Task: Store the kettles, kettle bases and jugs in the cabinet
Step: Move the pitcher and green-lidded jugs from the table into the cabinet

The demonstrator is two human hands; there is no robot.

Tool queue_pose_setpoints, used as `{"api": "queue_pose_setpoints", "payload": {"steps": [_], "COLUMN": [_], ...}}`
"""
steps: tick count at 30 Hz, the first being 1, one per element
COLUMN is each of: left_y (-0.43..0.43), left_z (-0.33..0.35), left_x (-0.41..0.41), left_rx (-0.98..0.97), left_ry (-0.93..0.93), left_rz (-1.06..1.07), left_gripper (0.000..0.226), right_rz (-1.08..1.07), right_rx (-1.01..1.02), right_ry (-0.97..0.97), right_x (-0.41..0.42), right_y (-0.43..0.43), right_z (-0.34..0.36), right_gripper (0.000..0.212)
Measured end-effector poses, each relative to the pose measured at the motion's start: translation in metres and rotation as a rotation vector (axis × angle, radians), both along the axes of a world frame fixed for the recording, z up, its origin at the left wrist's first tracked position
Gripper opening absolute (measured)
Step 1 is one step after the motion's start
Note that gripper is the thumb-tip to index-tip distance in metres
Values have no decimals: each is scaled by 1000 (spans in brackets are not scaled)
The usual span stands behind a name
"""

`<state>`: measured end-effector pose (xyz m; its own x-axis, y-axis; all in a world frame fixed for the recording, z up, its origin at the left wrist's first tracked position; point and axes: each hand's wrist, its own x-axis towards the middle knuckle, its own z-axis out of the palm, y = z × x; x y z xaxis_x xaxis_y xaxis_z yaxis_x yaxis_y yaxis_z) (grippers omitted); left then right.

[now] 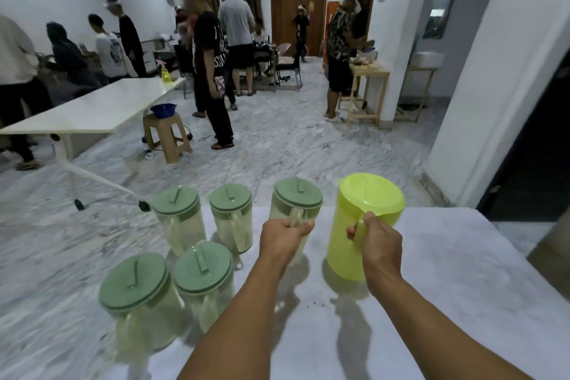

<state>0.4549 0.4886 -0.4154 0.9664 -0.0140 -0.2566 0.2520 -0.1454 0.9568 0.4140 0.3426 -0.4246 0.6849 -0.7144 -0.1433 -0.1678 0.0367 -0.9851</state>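
Observation:
Several clear jugs with green lids stand on a pale marble counter (pixel 447 271). My left hand (pixel 283 237) is closed around the handle of the rightmost clear jug (pixel 297 197) in the back row. My right hand (pixel 377 241) grips the handle of a bright yellow-green jug (pixel 367 213) at the right. Two more clear jugs (pixel 179 213) (pixel 231 210) stand in the back row to the left. Another two (pixel 135 290) (pixel 203 274) stand nearer to me at the left. No kettle, kettle base or cabinet is in view.
Beyond the counter's far edge lies a marble floor with several people standing about. A long white table (pixel 92 108) and a brown stool (pixel 166 133) with a blue bowl stand at the left. A white pillar (pixel 493 86) and dark doorway are at the right.

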Motion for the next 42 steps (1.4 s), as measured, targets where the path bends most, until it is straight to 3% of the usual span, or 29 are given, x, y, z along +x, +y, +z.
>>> {"api": "queue_pose_setpoints", "payload": {"steps": [4, 10, 20, 25, 29, 37, 42], "left_y": [-4, -43, -178, -266, -336, -454, -522], "left_z": [46, 127, 206, 230, 243, 248, 238], "left_x": [-64, -161, -316, -411, -497, -647, -679], "left_rx": [-102, -205, -367, -504, -578, -644, -557], "left_ry": [-4, -161, -223, -252, -232, -256, -262], "left_rz": [-118, -265, -586, -822, -1001, -1195, -1149], "left_gripper": [15, 16, 18, 17, 28, 20, 37], "right_rz": [-84, -290, -888, -1246, -1463, -1642, -1589], "right_rx": [-55, -110, -285, -407, -461, -570, -562], "right_ry": [-23, -120, -274, -165, -127, -70, -61], "right_x": [-74, -199, -399, -520, -612, -747, -778], "right_y": [-2, -17, -96, -145, -189, -268, -330], "right_z": [46, 120, 216, 254, 276, 294, 284], "right_gripper": [39, 46, 74, 54, 54, 54, 56]}}
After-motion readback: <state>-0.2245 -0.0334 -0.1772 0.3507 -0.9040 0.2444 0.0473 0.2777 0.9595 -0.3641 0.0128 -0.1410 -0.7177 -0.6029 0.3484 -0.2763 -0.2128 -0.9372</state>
